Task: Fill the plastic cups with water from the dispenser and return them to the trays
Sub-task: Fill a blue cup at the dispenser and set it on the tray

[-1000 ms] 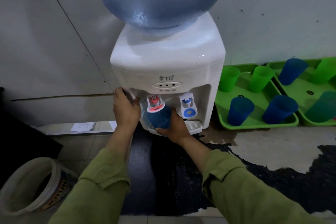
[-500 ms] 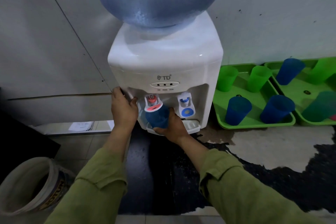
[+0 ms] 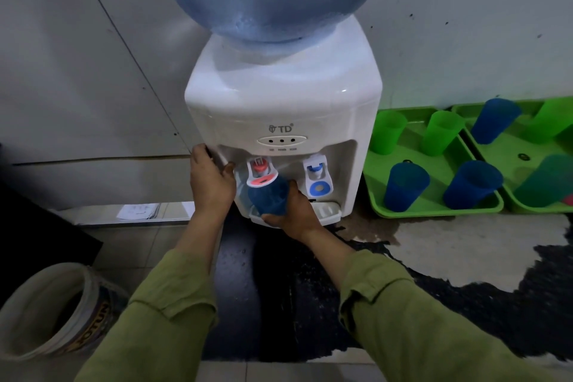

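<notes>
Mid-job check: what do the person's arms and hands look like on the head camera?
Both arms wear long olive-green sleeves: left sleeve, right sleeve, each with a turned-back cuff. Left grip and right grip are bare hands: no gloves, no rings or watch visible.

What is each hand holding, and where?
The right hand grips the blue plastic cup round its lower wall, under the red tap. The left hand holds nothing, resting on a corner of the white water dispenser.

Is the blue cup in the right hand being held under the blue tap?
No: the right hand holds the blue cup under the red tap; the blue tap beside it stands free.
</notes>
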`<state>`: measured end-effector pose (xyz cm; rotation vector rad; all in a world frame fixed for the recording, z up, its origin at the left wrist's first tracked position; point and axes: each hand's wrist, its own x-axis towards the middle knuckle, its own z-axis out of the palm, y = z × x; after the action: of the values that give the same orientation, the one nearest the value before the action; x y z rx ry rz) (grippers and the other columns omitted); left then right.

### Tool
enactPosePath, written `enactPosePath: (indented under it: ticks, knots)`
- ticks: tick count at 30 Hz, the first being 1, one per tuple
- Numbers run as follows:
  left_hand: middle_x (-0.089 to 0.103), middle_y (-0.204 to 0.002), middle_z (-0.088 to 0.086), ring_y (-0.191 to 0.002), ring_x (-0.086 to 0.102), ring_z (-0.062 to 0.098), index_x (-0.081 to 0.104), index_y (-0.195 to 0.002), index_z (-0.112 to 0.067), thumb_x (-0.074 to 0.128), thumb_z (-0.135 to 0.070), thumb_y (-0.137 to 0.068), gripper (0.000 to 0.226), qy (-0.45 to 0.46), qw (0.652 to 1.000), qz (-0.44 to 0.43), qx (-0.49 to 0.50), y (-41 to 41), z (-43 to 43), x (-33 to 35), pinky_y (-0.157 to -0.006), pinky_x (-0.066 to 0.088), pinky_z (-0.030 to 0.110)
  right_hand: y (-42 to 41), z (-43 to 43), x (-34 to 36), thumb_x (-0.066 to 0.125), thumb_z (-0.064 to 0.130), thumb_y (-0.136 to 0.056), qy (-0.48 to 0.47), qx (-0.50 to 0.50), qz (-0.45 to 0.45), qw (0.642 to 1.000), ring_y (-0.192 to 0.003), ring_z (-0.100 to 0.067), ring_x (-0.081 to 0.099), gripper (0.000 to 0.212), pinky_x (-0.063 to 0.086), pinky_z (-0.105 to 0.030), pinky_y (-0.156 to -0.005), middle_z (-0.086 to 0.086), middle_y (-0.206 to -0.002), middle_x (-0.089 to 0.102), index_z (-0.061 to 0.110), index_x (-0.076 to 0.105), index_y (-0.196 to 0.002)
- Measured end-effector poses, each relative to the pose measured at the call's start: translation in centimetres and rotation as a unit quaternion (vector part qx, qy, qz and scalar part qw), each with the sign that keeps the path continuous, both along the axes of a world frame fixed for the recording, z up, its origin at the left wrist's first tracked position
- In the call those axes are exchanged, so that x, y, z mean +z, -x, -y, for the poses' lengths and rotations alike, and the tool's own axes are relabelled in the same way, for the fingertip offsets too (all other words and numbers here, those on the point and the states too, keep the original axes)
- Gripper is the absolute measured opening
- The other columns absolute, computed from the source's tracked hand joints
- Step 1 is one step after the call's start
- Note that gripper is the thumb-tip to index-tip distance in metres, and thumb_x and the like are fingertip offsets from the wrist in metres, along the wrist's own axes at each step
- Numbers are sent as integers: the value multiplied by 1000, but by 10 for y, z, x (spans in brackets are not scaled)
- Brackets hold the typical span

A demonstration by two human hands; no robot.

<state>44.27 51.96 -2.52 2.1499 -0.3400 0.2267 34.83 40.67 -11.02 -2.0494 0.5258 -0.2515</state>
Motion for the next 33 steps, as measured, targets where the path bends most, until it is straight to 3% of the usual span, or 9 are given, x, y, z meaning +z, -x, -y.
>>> enactPosePath:
  ticks: [7,11,15,17,19,24,30,33]
  knots:
    - [58,-115,13,-103,57,26,50,-112,-7,74,-12,-76,44,21,999,-33,5,2,-4,1,-89,49,38,0,-1,1,82,23,-66,-5,-5,3,1000,-119,-25,51,76,42,-30,-99,-10,-131,52,7,38,-126]
    - [56,-114,10,-88,58,16,50,-108,-8,75,-23,-75,44,61,995,-58,49,16,-7,6,-80,49,29,1,-2,4,81,24,-68,-3,1,-3,1000,-121,-25,50,77,41,-32,-101,-11,-133,50,6,37,-128]
    - [65,-95,3,-84,61,18,59,-91,-13,65,-35,-83,24,40,992,-114,36,34,-10,17,-72,42,27,2,-2,5,81,23,-68,3,-5,-8,1000,-119,-25,51,74,39,-26,-96,-11,-131,52,6,39,-126]
    - [67,-80,0,-79,62,20,62,-75,-19,57,-44,-87,28,34,983,-180,-17,40,-11,23,-74,46,31,3,-2,5,81,24,-68,7,-7,-8,1000,-120,-25,50,73,39,-26,-96,-11,-131,52,6,40,-126]
    - [64,-70,-2,-70,60,16,60,-67,-22,53,-42,-90,31,43,971,-228,-51,46,-9,33,-69,47,29,2,-2,5,81,25,-68,11,-6,-11,1000,-121,-26,50,75,39,-29,-98,-11,-132,51,6,39,-127]
    - [56,-63,4,-53,48,11,55,-68,-14,53,-31,-92,30,48,948,-302,-91,51,-7,46,-33,31,9,2,-2,6,80,26,-70,9,-2,-14,1000,-124,-26,47,77,37,-30,-103,-12,-135,47,6,36,-129]
    - [50,-61,2,-51,41,10,53,-65,-13,62,-25,-87,26,69,937,-330,-93,50,-5,36,-29,23,9,3,-1,4,80,24,-69,1,-2,-11,1000,-124,-24,46,76,35,-25,-100,-10,-135,48,7,37,-129]
    - [52,-61,1,-39,44,1,55,-67,-14,62,-23,-87,23,60,938,-330,-90,50,-9,27,-32,27,9,2,-2,2,82,22,-67,-16,-6,0,1000,-121,-24,50,75,38,-25,-96,-10,-132,51,8,39,-128]
